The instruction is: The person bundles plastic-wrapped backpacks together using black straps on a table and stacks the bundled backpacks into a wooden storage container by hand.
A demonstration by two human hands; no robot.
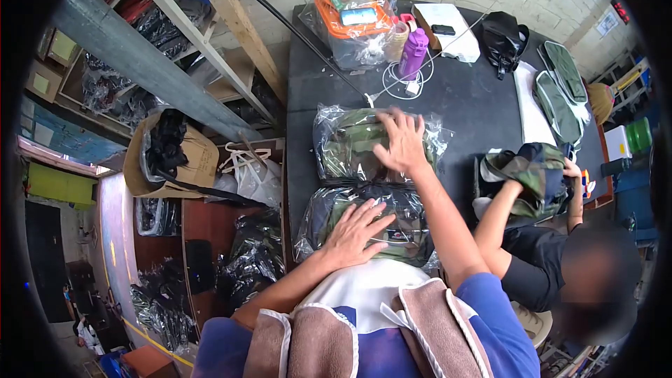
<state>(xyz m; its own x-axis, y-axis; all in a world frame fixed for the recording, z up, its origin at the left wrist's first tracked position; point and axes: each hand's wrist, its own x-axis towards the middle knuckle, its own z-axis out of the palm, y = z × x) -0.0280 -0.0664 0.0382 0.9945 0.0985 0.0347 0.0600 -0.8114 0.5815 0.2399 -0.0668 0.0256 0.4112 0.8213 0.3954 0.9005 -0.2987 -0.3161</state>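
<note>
Centre frame: lower bundle [408, 224] under your left hand [355, 234], upper bundle [343, 145] beneath your right hand [404, 143], all fingers [401, 124] spread; plastic wrap [326, 119] could split from hard pressing.

Centre: upper wrapped bag [339, 150] directly above lower wrapped bag [411, 218], both on table [476, 98] | upper centre: lidded bin [343, 49] left of water bottle [414, 56] | right: fabric bag [535, 168] | left: cardboard box [203, 156]

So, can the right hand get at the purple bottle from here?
Probably yes, with a stretch: nothing tall stands between the right hand and the purple bottle, though white cable loops near its base.
</note>
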